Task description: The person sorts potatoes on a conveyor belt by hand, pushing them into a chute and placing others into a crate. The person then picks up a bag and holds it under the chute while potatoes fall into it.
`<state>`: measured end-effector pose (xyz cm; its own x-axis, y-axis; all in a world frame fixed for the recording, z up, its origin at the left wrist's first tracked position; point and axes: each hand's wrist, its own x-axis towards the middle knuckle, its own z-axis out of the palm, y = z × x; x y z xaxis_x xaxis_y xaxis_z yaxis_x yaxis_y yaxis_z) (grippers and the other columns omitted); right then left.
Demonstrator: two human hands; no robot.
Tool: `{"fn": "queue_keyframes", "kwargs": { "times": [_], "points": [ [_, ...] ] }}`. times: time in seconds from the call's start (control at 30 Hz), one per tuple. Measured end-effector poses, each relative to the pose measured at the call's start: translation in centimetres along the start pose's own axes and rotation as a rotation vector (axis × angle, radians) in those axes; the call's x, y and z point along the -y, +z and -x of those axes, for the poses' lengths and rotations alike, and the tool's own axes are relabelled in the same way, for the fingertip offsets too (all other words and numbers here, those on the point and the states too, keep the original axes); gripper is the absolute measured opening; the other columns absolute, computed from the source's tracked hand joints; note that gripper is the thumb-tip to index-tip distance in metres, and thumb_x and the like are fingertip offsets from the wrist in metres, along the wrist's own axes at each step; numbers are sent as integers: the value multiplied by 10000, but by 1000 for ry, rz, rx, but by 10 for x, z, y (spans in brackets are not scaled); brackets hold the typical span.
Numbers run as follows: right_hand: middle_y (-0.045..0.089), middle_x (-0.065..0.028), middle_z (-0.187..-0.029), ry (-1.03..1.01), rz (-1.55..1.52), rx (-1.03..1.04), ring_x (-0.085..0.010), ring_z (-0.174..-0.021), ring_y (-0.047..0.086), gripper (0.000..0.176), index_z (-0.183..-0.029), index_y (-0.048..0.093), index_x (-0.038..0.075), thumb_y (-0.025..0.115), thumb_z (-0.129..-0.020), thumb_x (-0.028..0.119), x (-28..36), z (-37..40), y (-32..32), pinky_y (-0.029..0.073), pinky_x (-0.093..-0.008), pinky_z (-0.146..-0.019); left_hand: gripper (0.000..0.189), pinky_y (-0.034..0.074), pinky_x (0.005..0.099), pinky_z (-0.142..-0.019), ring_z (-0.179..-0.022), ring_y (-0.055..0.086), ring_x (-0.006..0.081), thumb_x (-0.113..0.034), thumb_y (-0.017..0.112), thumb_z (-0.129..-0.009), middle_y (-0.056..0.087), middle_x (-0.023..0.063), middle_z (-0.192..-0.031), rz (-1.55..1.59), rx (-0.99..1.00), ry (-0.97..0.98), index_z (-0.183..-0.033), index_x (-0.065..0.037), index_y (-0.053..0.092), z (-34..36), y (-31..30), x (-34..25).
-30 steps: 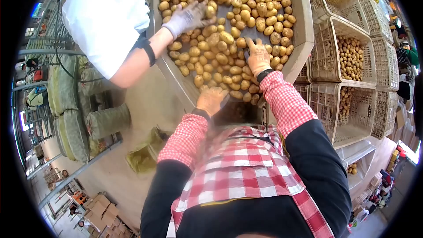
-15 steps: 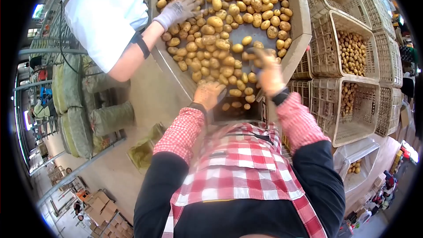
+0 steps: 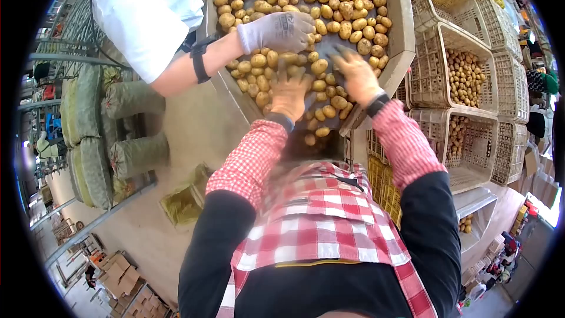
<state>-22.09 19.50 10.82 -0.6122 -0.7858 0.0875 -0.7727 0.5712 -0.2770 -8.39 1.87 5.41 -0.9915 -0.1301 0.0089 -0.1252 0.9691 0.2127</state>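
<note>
Many potatoes (image 3: 338, 103) lie on a sloped sorting table with a pale rim (image 3: 401, 66). My left hand (image 3: 289, 95), in an orange glove with darker fingers, rests on the potatoes near the narrow front end, fingers spread. My right hand (image 3: 356, 78), gloved alike, reaches over a bare patch of the grey table surface, its fingers stretched out and slightly blurred. I see no potato held in either hand. Just beyond my left hand, a co-worker's grey-gloved hand (image 3: 285, 30) reaches across the potatoes from the left. Below my hands, a few potatoes (image 3: 322, 132) lie at the chute opening.
Stacked plastic crates stand on the right; one crate (image 3: 441, 76) holds potatoes, and so does the crate (image 3: 438, 116) nearer me. Full green sacks (image 3: 138, 154) are piled at left. An open yellow-green bag (image 3: 181, 205) sits on the floor. The co-worker's arm (image 3: 188, 70) crosses the left rim.
My left hand has moved forward and right onto the potatoes. My right hand has shifted slightly forward, fingers now stretched out. The co-worker's hand has moved right and nearer to me. Potatoes have shifted.
</note>
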Motion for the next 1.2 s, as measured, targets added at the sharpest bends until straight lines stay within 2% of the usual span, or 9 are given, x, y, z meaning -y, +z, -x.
{"fn": "queue_keyframes", "kwargs": {
  "times": [0.23,0.7,0.73,0.87,0.97,1.03,1.1,1.17,1.2],
  "points": [
    [254,-186,-1667,235,123,179,-449,-1361,496,794,-1598,319,301,596,-916,3,32,-92,60,537,-445,-1062,348,230,667,-1178,-1506,285,356,-340,619,-931,504,-11,-1493,-168,248,241,-1264,-267,687,76,9,18],
    [520,-141,-1435,295,89,216,-408,-1203,600,513,-1322,637,216,615,-867,-19,35,-120,56,536,-430,-1022,311,320,620,-1137,-1454,377,293,-390,615,-945,588,-58,-1396,-143,148,328,-1214,-259,700,82,14,24],
    [516,-111,-1434,257,81,202,-401,-1226,582,435,-1320,651,210,584,-941,9,33,-110,59,567,-428,-1006,298,322,612,-1139,-1451,384,287,-384,614,-947,599,-59,-1382,-137,122,322,-1200,-257,706,80,13,25],
    [515,-119,-1448,306,-186,38,-412,-1237,568,428,-1210,700,162,607,-849,-50,22,-73,63,503,-406,-1072,275,320,597,-1147,-1456,387,277,-379,604,-960,625,-61,-1351,-116,90,303,-1175,-250,718,82,19,26],
    [597,-127,-1350,227,-680,-357,-295,-1097,651,361,-1151,727,132,647,-847,-47,6,-35,58,578,-365,-923,268,326,600,-1140,-1447,400,275,-377,604,-965,621,-62,-1361,-103,76,302,-1171,-247,715,82,24,28],
    [658,-112,-1253,120,-467,-514,-219,-1005,665,340,-1142,742,132,623,-880,-51,-5,-3,-9,586,-328,-831,265,336,598,-1134,-1443,405,274,-379,605,-966,617,-62,-1368,-98,68,299,-1167,-244,714,81,25,29],
    [724,-85,-1112,174,-132,-705,-199,-1074,675,277,-1213,732,120,612,-986,16,-82,31,-61,554,-321,-905,263,346,595,-1128,-1439,409,274,-380,607,-966,613,-62,-1375,-92,66,307,-1163,-241,712,83,25,27],
    [729,-111,-1189,353,171,-755,-248,-1145,665,353,-1379,650,79,592,-1042,166,-164,69,-139,526,-357,-1002,264,375,592,-1106,-1432,417,273,-384,614,-962,611,-61,-1378,-98,61,292,-1157,-234,710,81,27,26],
    [695,-114,-1282,708,227,-717,-256,-1171,659,368,-1414,632,181,559,-1054,197,-176,83,-168,524,-364,-1007,268,396,592,-1086,-1427,420,275,-385,620,-956,614,-55,-1372,-100,53,307,-1157,-231,708,80,26,27]
  ]
}}
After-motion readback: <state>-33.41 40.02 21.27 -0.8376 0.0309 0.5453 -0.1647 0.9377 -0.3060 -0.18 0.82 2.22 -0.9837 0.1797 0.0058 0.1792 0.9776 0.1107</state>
